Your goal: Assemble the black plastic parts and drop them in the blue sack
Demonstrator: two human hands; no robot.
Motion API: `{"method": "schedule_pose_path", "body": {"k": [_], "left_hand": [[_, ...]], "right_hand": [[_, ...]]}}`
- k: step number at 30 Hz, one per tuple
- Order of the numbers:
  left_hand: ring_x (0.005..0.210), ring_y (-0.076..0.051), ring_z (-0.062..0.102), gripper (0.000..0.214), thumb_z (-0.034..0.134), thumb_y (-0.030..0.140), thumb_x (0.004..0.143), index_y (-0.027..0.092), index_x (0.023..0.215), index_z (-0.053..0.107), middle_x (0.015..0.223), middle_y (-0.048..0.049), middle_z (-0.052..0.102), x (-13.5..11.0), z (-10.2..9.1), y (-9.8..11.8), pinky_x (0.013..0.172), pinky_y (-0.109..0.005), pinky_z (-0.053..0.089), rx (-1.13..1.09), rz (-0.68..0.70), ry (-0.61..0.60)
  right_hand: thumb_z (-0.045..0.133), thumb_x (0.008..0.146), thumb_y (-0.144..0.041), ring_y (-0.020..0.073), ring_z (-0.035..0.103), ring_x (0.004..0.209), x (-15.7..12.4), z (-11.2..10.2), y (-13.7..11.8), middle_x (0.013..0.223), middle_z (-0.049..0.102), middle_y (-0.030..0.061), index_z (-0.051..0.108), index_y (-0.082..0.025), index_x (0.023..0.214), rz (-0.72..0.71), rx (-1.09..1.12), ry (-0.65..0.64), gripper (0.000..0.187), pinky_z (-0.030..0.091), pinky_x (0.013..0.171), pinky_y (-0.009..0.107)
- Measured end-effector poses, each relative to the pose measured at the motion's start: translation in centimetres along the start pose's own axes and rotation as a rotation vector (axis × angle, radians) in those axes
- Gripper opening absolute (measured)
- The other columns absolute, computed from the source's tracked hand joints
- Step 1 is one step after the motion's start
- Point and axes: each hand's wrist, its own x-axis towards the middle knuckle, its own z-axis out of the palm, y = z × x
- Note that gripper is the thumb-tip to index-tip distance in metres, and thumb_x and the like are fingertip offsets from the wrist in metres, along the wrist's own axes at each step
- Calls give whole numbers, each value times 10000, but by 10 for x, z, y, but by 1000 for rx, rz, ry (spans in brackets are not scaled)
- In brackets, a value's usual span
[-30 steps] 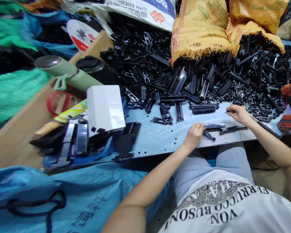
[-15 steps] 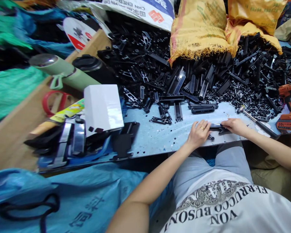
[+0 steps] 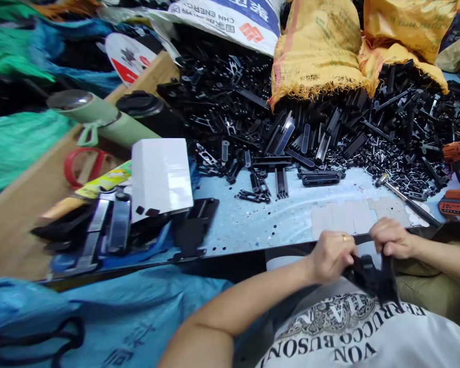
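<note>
My left hand (image 3: 331, 254) and my right hand (image 3: 391, 237) are both closed on a long black plastic part (image 3: 371, 278), held close to my chest below the front edge of the pale blue worktable (image 3: 260, 220). The part runs between the two hands and hangs down over my white printed shirt (image 3: 352, 332). A ring shows on my left hand. Farther out on the table lies a big heap of black plastic parts (image 3: 310, 117).
Yellow sacks (image 3: 318, 46) spill parts at the back. An orange cordless drill (image 3: 458, 179) and a hammer (image 3: 406, 202) lie at the right. A white box (image 3: 161, 173), green bottle (image 3: 99, 120), red tape roll (image 3: 80, 163) and black clamps sit left. Blue bag (image 3: 80, 317) below.
Both hands have come off the table top and pulled back toward my body, carrying the black part they gathered there. The table patch in front of me now lies bare.
</note>
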Motion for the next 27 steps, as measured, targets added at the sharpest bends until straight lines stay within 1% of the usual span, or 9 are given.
{"method": "schedule_pose_path", "body": {"k": [2,5,7,9,12,15,19,22,27], "left_hand": [[523,-105,510,635,45,524,941,175,681,508,572,-23,537,4,12,19,537,-227,418,-109,75,209],[704,-146,593,625,110,565,927,151,885,577,743,-73,613,7,27,15,624,-254,471,17,125,432],[833,-184,609,665,144,605,907,126,1101,564,873,-113,634,2,29,-7,681,-282,483,240,140,459],[844,-200,606,714,187,649,879,129,1230,528,906,-124,636,-8,26,-37,692,-293,471,505,84,401],[877,-224,592,615,356,639,849,208,1233,569,945,-120,642,-20,19,-81,753,-325,446,792,-142,134],[994,-260,550,384,514,432,869,269,1208,589,1062,-114,632,-14,13,-112,850,-403,401,887,-386,-129],[1075,-282,495,409,523,318,877,227,1275,521,1128,-136,598,11,1,-133,914,-466,348,924,-621,-158],[1131,-295,455,451,463,372,895,160,1293,477,1187,-161,556,12,-31,-140,946,-461,334,972,-747,3],[1077,-333,462,355,421,270,862,42,1102,549,1113,-232,545,-23,-109,-145,845,-437,403,1090,-1263,347]], "right_hand": [[238,948,-512,123,455,517,16,35,-2,572,461,5,500,-204,729,-88,197,277,460,376,533,254],[196,923,-545,187,550,779,37,76,24,883,540,68,484,-248,982,22,186,833,419,466,690,353],[187,925,-501,217,546,940,48,76,56,1042,526,93,453,-261,1075,128,41,932,388,470,775,409],[267,919,-461,228,538,1002,58,49,92,1067,548,102,479,-238,1089,191,-209,748,352,457,831,421],[404,884,-280,244,478,1136,68,-23,141,1188,569,124,542,-182,1131,335,-708,350,299,363,963,430],[401,801,-59,265,335,1292,80,-92,174,1382,445,144,459,-116,1300,485,-1118,14,505,240,1031,459],[415,782,-23,257,475,1120,98,-136,189,1182,594,146,552,-121,1206,460,-1282,-348,456,255,961,441],[479,782,-93,256,505,986,101,-139,178,1016,628,133,625,-139,1077,419,-1303,-329,332,301,853,401],[536,814,-249,244,512,957,77,-117,146,983,604,99,666,-179,948,437,-1041,12,199,366,818,386]]}}
